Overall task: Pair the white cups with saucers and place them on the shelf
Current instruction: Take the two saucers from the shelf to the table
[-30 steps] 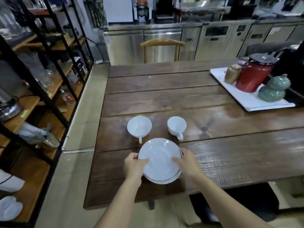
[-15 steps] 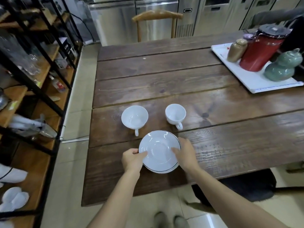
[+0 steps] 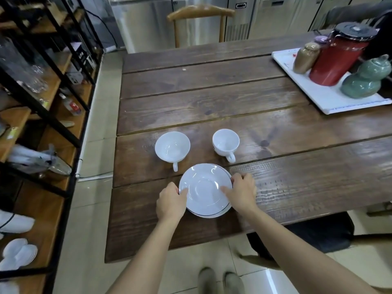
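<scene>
A stack of white saucers (image 3: 204, 188) lies on the wooden table (image 3: 212, 98) near its front edge. My left hand (image 3: 170, 201) grips the stack's left rim and my right hand (image 3: 240, 190) grips its right rim, with the thumb on top of the upper saucer. Just beyond the stack stand two empty white cups: a wide one (image 3: 172, 147) on the left and a smaller one (image 3: 226, 143) on the right, both with handles pointing toward me. A black-framed wooden shelf (image 3: 42, 115) runs along the left.
A white tray (image 3: 326, 98) at the table's far right carries a red jug (image 3: 337, 56), a green gourd-shaped pot (image 3: 366, 78) and a brown jar (image 3: 305, 58). A wooden chair (image 3: 200, 12) stands at the far end. The shelf holds glassware and white dishes (image 3: 18, 253).
The view has tilted down and drawn nearer to the table. Both hands stay on the saucer stack's rims; my right thumb now reaches further over the top saucer.
</scene>
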Tool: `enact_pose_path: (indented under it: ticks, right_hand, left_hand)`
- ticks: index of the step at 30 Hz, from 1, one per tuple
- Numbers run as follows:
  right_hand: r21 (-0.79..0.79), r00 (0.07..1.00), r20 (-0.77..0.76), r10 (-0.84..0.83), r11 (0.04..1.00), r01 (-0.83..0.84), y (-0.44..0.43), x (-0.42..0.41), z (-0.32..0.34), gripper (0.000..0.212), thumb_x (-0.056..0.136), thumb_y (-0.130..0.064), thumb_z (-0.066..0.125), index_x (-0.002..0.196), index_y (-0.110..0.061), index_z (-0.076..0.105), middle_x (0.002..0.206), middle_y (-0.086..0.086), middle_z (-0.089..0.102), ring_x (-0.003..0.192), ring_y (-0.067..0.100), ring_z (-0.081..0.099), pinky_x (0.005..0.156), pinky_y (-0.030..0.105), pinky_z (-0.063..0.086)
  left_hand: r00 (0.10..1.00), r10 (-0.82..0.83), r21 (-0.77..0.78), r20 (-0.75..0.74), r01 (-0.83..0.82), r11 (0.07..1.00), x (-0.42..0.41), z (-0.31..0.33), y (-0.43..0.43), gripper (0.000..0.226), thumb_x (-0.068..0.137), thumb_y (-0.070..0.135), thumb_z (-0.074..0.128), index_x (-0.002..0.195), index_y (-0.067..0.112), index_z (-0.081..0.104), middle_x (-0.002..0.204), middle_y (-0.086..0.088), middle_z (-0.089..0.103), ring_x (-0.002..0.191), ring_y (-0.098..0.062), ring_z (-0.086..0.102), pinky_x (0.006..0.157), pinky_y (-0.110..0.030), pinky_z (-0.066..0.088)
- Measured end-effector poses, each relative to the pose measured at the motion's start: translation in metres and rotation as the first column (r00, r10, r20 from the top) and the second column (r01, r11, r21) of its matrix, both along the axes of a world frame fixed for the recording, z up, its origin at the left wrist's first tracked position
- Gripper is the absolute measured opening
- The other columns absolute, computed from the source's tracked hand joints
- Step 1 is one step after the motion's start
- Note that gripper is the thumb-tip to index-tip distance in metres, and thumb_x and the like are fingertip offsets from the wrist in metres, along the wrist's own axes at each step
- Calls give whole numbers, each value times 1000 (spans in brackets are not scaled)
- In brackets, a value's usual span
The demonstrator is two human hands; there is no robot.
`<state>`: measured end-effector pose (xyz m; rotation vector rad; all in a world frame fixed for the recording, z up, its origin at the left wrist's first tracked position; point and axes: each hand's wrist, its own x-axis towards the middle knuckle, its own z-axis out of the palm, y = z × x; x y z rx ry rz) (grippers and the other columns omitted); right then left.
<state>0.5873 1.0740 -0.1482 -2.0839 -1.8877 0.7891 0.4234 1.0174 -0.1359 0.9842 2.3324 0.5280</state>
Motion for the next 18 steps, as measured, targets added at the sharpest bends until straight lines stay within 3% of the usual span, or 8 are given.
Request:
enact_pose_path:
  ticks: [3, 7, 10, 14, 18]
  right_hand:
    - [9, 1000, -8, -4, 1000, 4, 2, 0, 2, 36, 79, -31, 67, 102, -6, 57, 120, 12, 41, 114, 30, 37, 98, 37, 27]
    - [169, 972, -227, -60, 981, 100, -11, 1, 4, 25, 78, -22, 69, 88, -7, 52, 110, 10, 41, 107, 30, 40, 97, 41, 31]
    - [185, 908, -414, -64, 971, 153, -15, 13, 11, 23, 81, -19, 65, 86, -10, 45, 111, 5, 33, 101, 28, 42, 91, 43, 42]
    - [237, 825, -554, -114, 928, 288, -9, 40, 26, 20, 84, -17, 60, 88, -15, 41, 105, -1, 31, 91, 14, 44, 79, 31, 42]
    - [225, 812, -543, -213, 895, 385, 9, 80, 36, 19, 85, -21, 59, 90, -16, 41, 103, -5, 30, 81, 3, 48, 72, 27, 40]
  left_hand:
    - [998, -40, 16, 38, 39, 999, -3, 3, 0, 30, 91, 31, 54, 71, 11, 44, 70, -1, 50, 68, -22, 50, 55, -30, 38]
    - [998, -2, 164, 62, -8, 986, 1, 13, -4, 35, 91, 32, 52, 65, 17, 36, 64, 2, 47, 58, -16, 43, 48, -29, 31]
    - [995, -43, 274, 89, 17, 962, 12, 28, -2, 34, 91, 33, 51, 66, 18, 35, 62, 1, 48, 59, -22, 51, 50, -32, 37]
    - [975, -153, 359, 160, 87, 929, 41, 49, 13, 32, 91, 33, 52, 67, 18, 37, 63, -5, 52, 64, -34, 62, 58, -40, 48]
    - [954, -258, 397, 152, 180, 900, 80, 58, 38, 29, 91, 31, 54, 67, 23, 40, 67, -7, 59, 62, -26, 64, 52, -26, 48]
